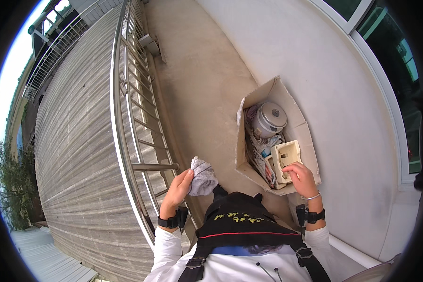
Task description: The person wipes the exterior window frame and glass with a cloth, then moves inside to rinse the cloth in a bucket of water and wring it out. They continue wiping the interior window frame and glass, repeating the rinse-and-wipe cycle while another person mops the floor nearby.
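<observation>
My left hand (178,188) pinches a grey towelling cloth (203,178) with dark stripes, held up beside the steel railing. The cloth hangs bunched and folded from my thumb and fingers. On the other side, my right hand (302,179) is over the near end of an open cardboard box (296,114), its fingers bent. Just beneath those fingers lies a cream moulded packing tray (292,151); whether I touch it cannot be told. Farther back in the box stands a grey rice cooker (270,120) with its lid on. Crumpled wrappers and papers (262,149) fill the space beside them.
A stainless steel railing (117,116) runs along my left, with a corrugated roof (77,116) beyond it. The box stands on a concrete floor (197,81) against a white wall (324,88). A framed window (384,35) is at the right.
</observation>
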The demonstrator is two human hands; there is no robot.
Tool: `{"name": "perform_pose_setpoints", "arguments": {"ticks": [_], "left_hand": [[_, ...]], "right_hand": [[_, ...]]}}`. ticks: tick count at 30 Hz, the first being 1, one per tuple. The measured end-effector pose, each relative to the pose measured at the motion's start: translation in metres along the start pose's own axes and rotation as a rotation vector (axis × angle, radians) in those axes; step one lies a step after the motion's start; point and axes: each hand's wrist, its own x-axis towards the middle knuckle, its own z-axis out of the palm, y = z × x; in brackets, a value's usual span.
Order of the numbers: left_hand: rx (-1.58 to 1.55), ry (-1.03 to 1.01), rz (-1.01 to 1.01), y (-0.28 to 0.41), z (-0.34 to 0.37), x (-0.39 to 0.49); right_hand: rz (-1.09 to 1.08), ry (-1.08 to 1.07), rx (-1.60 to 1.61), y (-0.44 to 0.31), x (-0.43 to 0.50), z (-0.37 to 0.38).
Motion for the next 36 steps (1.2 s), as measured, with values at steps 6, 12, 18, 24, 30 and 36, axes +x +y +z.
{"name": "perform_pose_setpoints", "arguments": {"ticks": [6, 12, 18, 24, 30, 36], "left_hand": [[0.25, 0.094, 0.324, -0.033, -0.037, 0.013], [-0.239, 0.039, 0.137, -0.014, -0.081, 0.072], [-0.274, 0.015, 0.136, 0.066, -0.126, 0.189], [-0.292, -0.185, 0.207, 0.194, -0.16, 0.289], [-0.311, -0.139, 0.181, 0.278, -0.203, 0.408], [-0.369, -0.123, 0.203, 0.309, -0.261, 0.566]], "right_hand": [[0.057, -0.206, -0.031, 0.034, 0.098, 0.051], [0.72, -0.284, 0.056, 0.18, 0.057, 0.13], [0.902, -0.904, -0.208, 0.298, -0.034, 0.223], [1.475, -0.235, 0.519, 0.273, 0.082, 0.23], [0.789, 0.066, 0.171, 0.231, 0.339, 0.147], [0.581, 0.166, 0.194, 0.188, 0.569, 0.081]]}}
